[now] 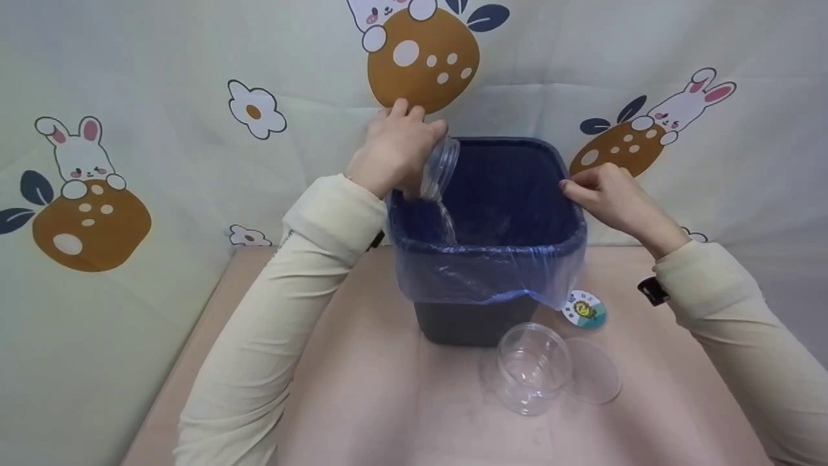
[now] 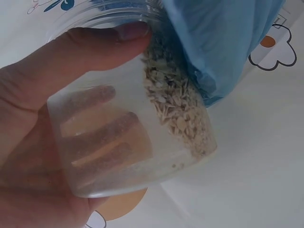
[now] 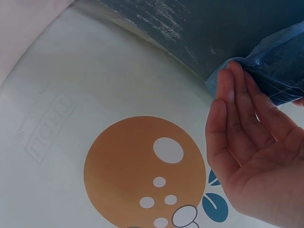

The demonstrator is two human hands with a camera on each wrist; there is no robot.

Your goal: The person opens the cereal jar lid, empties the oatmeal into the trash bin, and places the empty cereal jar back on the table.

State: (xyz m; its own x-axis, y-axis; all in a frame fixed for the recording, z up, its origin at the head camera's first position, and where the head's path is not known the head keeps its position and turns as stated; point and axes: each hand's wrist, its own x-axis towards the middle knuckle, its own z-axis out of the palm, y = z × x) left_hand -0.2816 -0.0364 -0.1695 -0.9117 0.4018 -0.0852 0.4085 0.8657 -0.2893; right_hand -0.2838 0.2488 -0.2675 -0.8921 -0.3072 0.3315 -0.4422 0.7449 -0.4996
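My left hand (image 1: 401,145) grips a clear plastic jar (image 1: 440,168) at the bin's left rim, its mouth tipped down into the bin. In the left wrist view, pale brown flakes (image 2: 178,109) like oats lie along the jar's lower side, and the thumb presses near its neck. A thin stream of flakes (image 1: 447,223) falls inside. The dark grey bin (image 1: 475,323) is lined with a translucent blue bag (image 1: 475,278) folded over its rim. My right hand (image 1: 614,197) pinches the bag at the right rim; its fingers (image 3: 232,85) lie against the bag outside.
In front of the bin stands a second clear jar (image 1: 533,372), with a clear round lid (image 1: 595,372) beside it. A round card with a yellow cartoon (image 1: 585,310) lies by the bin's right side. A patterned cloth (image 1: 310,52) hangs close behind.
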